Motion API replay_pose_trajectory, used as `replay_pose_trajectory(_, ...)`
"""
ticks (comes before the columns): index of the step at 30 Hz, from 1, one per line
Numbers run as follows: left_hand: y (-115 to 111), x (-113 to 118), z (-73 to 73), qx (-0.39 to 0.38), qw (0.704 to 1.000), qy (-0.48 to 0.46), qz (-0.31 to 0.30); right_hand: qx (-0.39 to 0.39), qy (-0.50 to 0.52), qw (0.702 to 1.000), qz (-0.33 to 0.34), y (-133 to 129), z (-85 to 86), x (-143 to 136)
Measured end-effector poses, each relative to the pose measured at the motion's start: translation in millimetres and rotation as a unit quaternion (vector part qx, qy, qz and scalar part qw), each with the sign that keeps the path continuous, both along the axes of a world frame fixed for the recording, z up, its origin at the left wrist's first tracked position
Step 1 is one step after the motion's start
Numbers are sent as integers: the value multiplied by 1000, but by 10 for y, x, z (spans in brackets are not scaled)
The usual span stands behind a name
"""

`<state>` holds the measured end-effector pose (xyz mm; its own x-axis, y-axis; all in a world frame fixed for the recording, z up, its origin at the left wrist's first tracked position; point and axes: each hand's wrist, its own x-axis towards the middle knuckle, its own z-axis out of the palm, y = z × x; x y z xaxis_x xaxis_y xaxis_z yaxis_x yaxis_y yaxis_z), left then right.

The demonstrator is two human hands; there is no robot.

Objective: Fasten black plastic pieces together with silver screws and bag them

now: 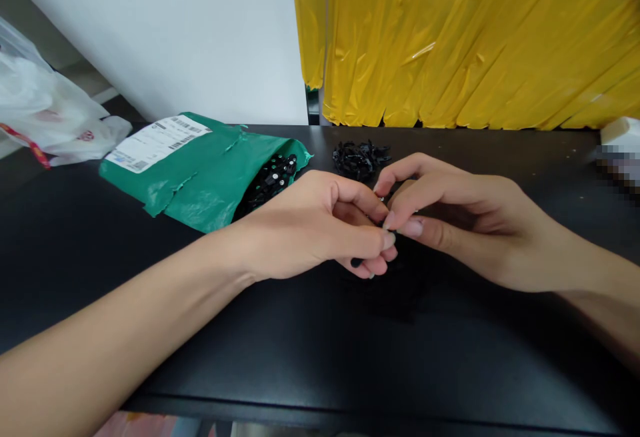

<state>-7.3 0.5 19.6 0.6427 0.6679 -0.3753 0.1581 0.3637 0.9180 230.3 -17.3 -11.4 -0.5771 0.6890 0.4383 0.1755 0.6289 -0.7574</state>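
My left hand [320, 227] is closed in a pinch above the black table, with the end of a small black piece [357, 262] showing between its fingers. Meeting it from the right, my right hand [465, 224] pinches at the left fingertips; what lies between its thumb and forefinger is mostly hidden. Just behind the hands lies a loose pile of shiny black pieces [360, 159]. An open green mailing bag [210, 170] rests behind my left wrist, and many small black parts [273, 177] with shiny round spots show in its mouth.
The black table [320, 357] runs beneath both arms, its front edge near the bottom. A white panel [215, 37] and yellow plastic sheeting [450, 44] stand behind it. At left is a white plastic bag [50, 104]; a white object [620, 136] sits at far right.
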Motion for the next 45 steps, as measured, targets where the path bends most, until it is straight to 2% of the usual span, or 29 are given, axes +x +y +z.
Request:
replay_pose_trajectory(4,5,1,-14,-15,1000,-10,2,-51,28,998,20,-7,-4,2)
replay_pose_trajectory(10,0,-6,-6,-10,1000,-8,-6,-20,-4,1000,3,0,11,1)
replay_pose_trajectory(17,6,-5,1,-16,1000,-5,-3,-50,31,998,29,-10,11,-14)
replay_pose_trajectory(22,-6,-15,2,-9,1000,-8,-13,-20,-2,1000,2,-6,28,3)
replay_pose_trajectory(29,1,-29,-34,-13,1000,-20,-10,-59,36,997,41,4,7,-9)
replay_pose_trajectory(35,1,-17,6,-2,1000,-11,-17,-40,11,999,25,5,40,9)
replay_pose_trajectory(42,8,-22,-41,-13,999,-24,-22,-92,49,994,44,-2,8,-5)
replay_pose_trajectory(45,10,-26,-27,-7,1000,-19,-17,-70,45,995,54,-5,17,-12)
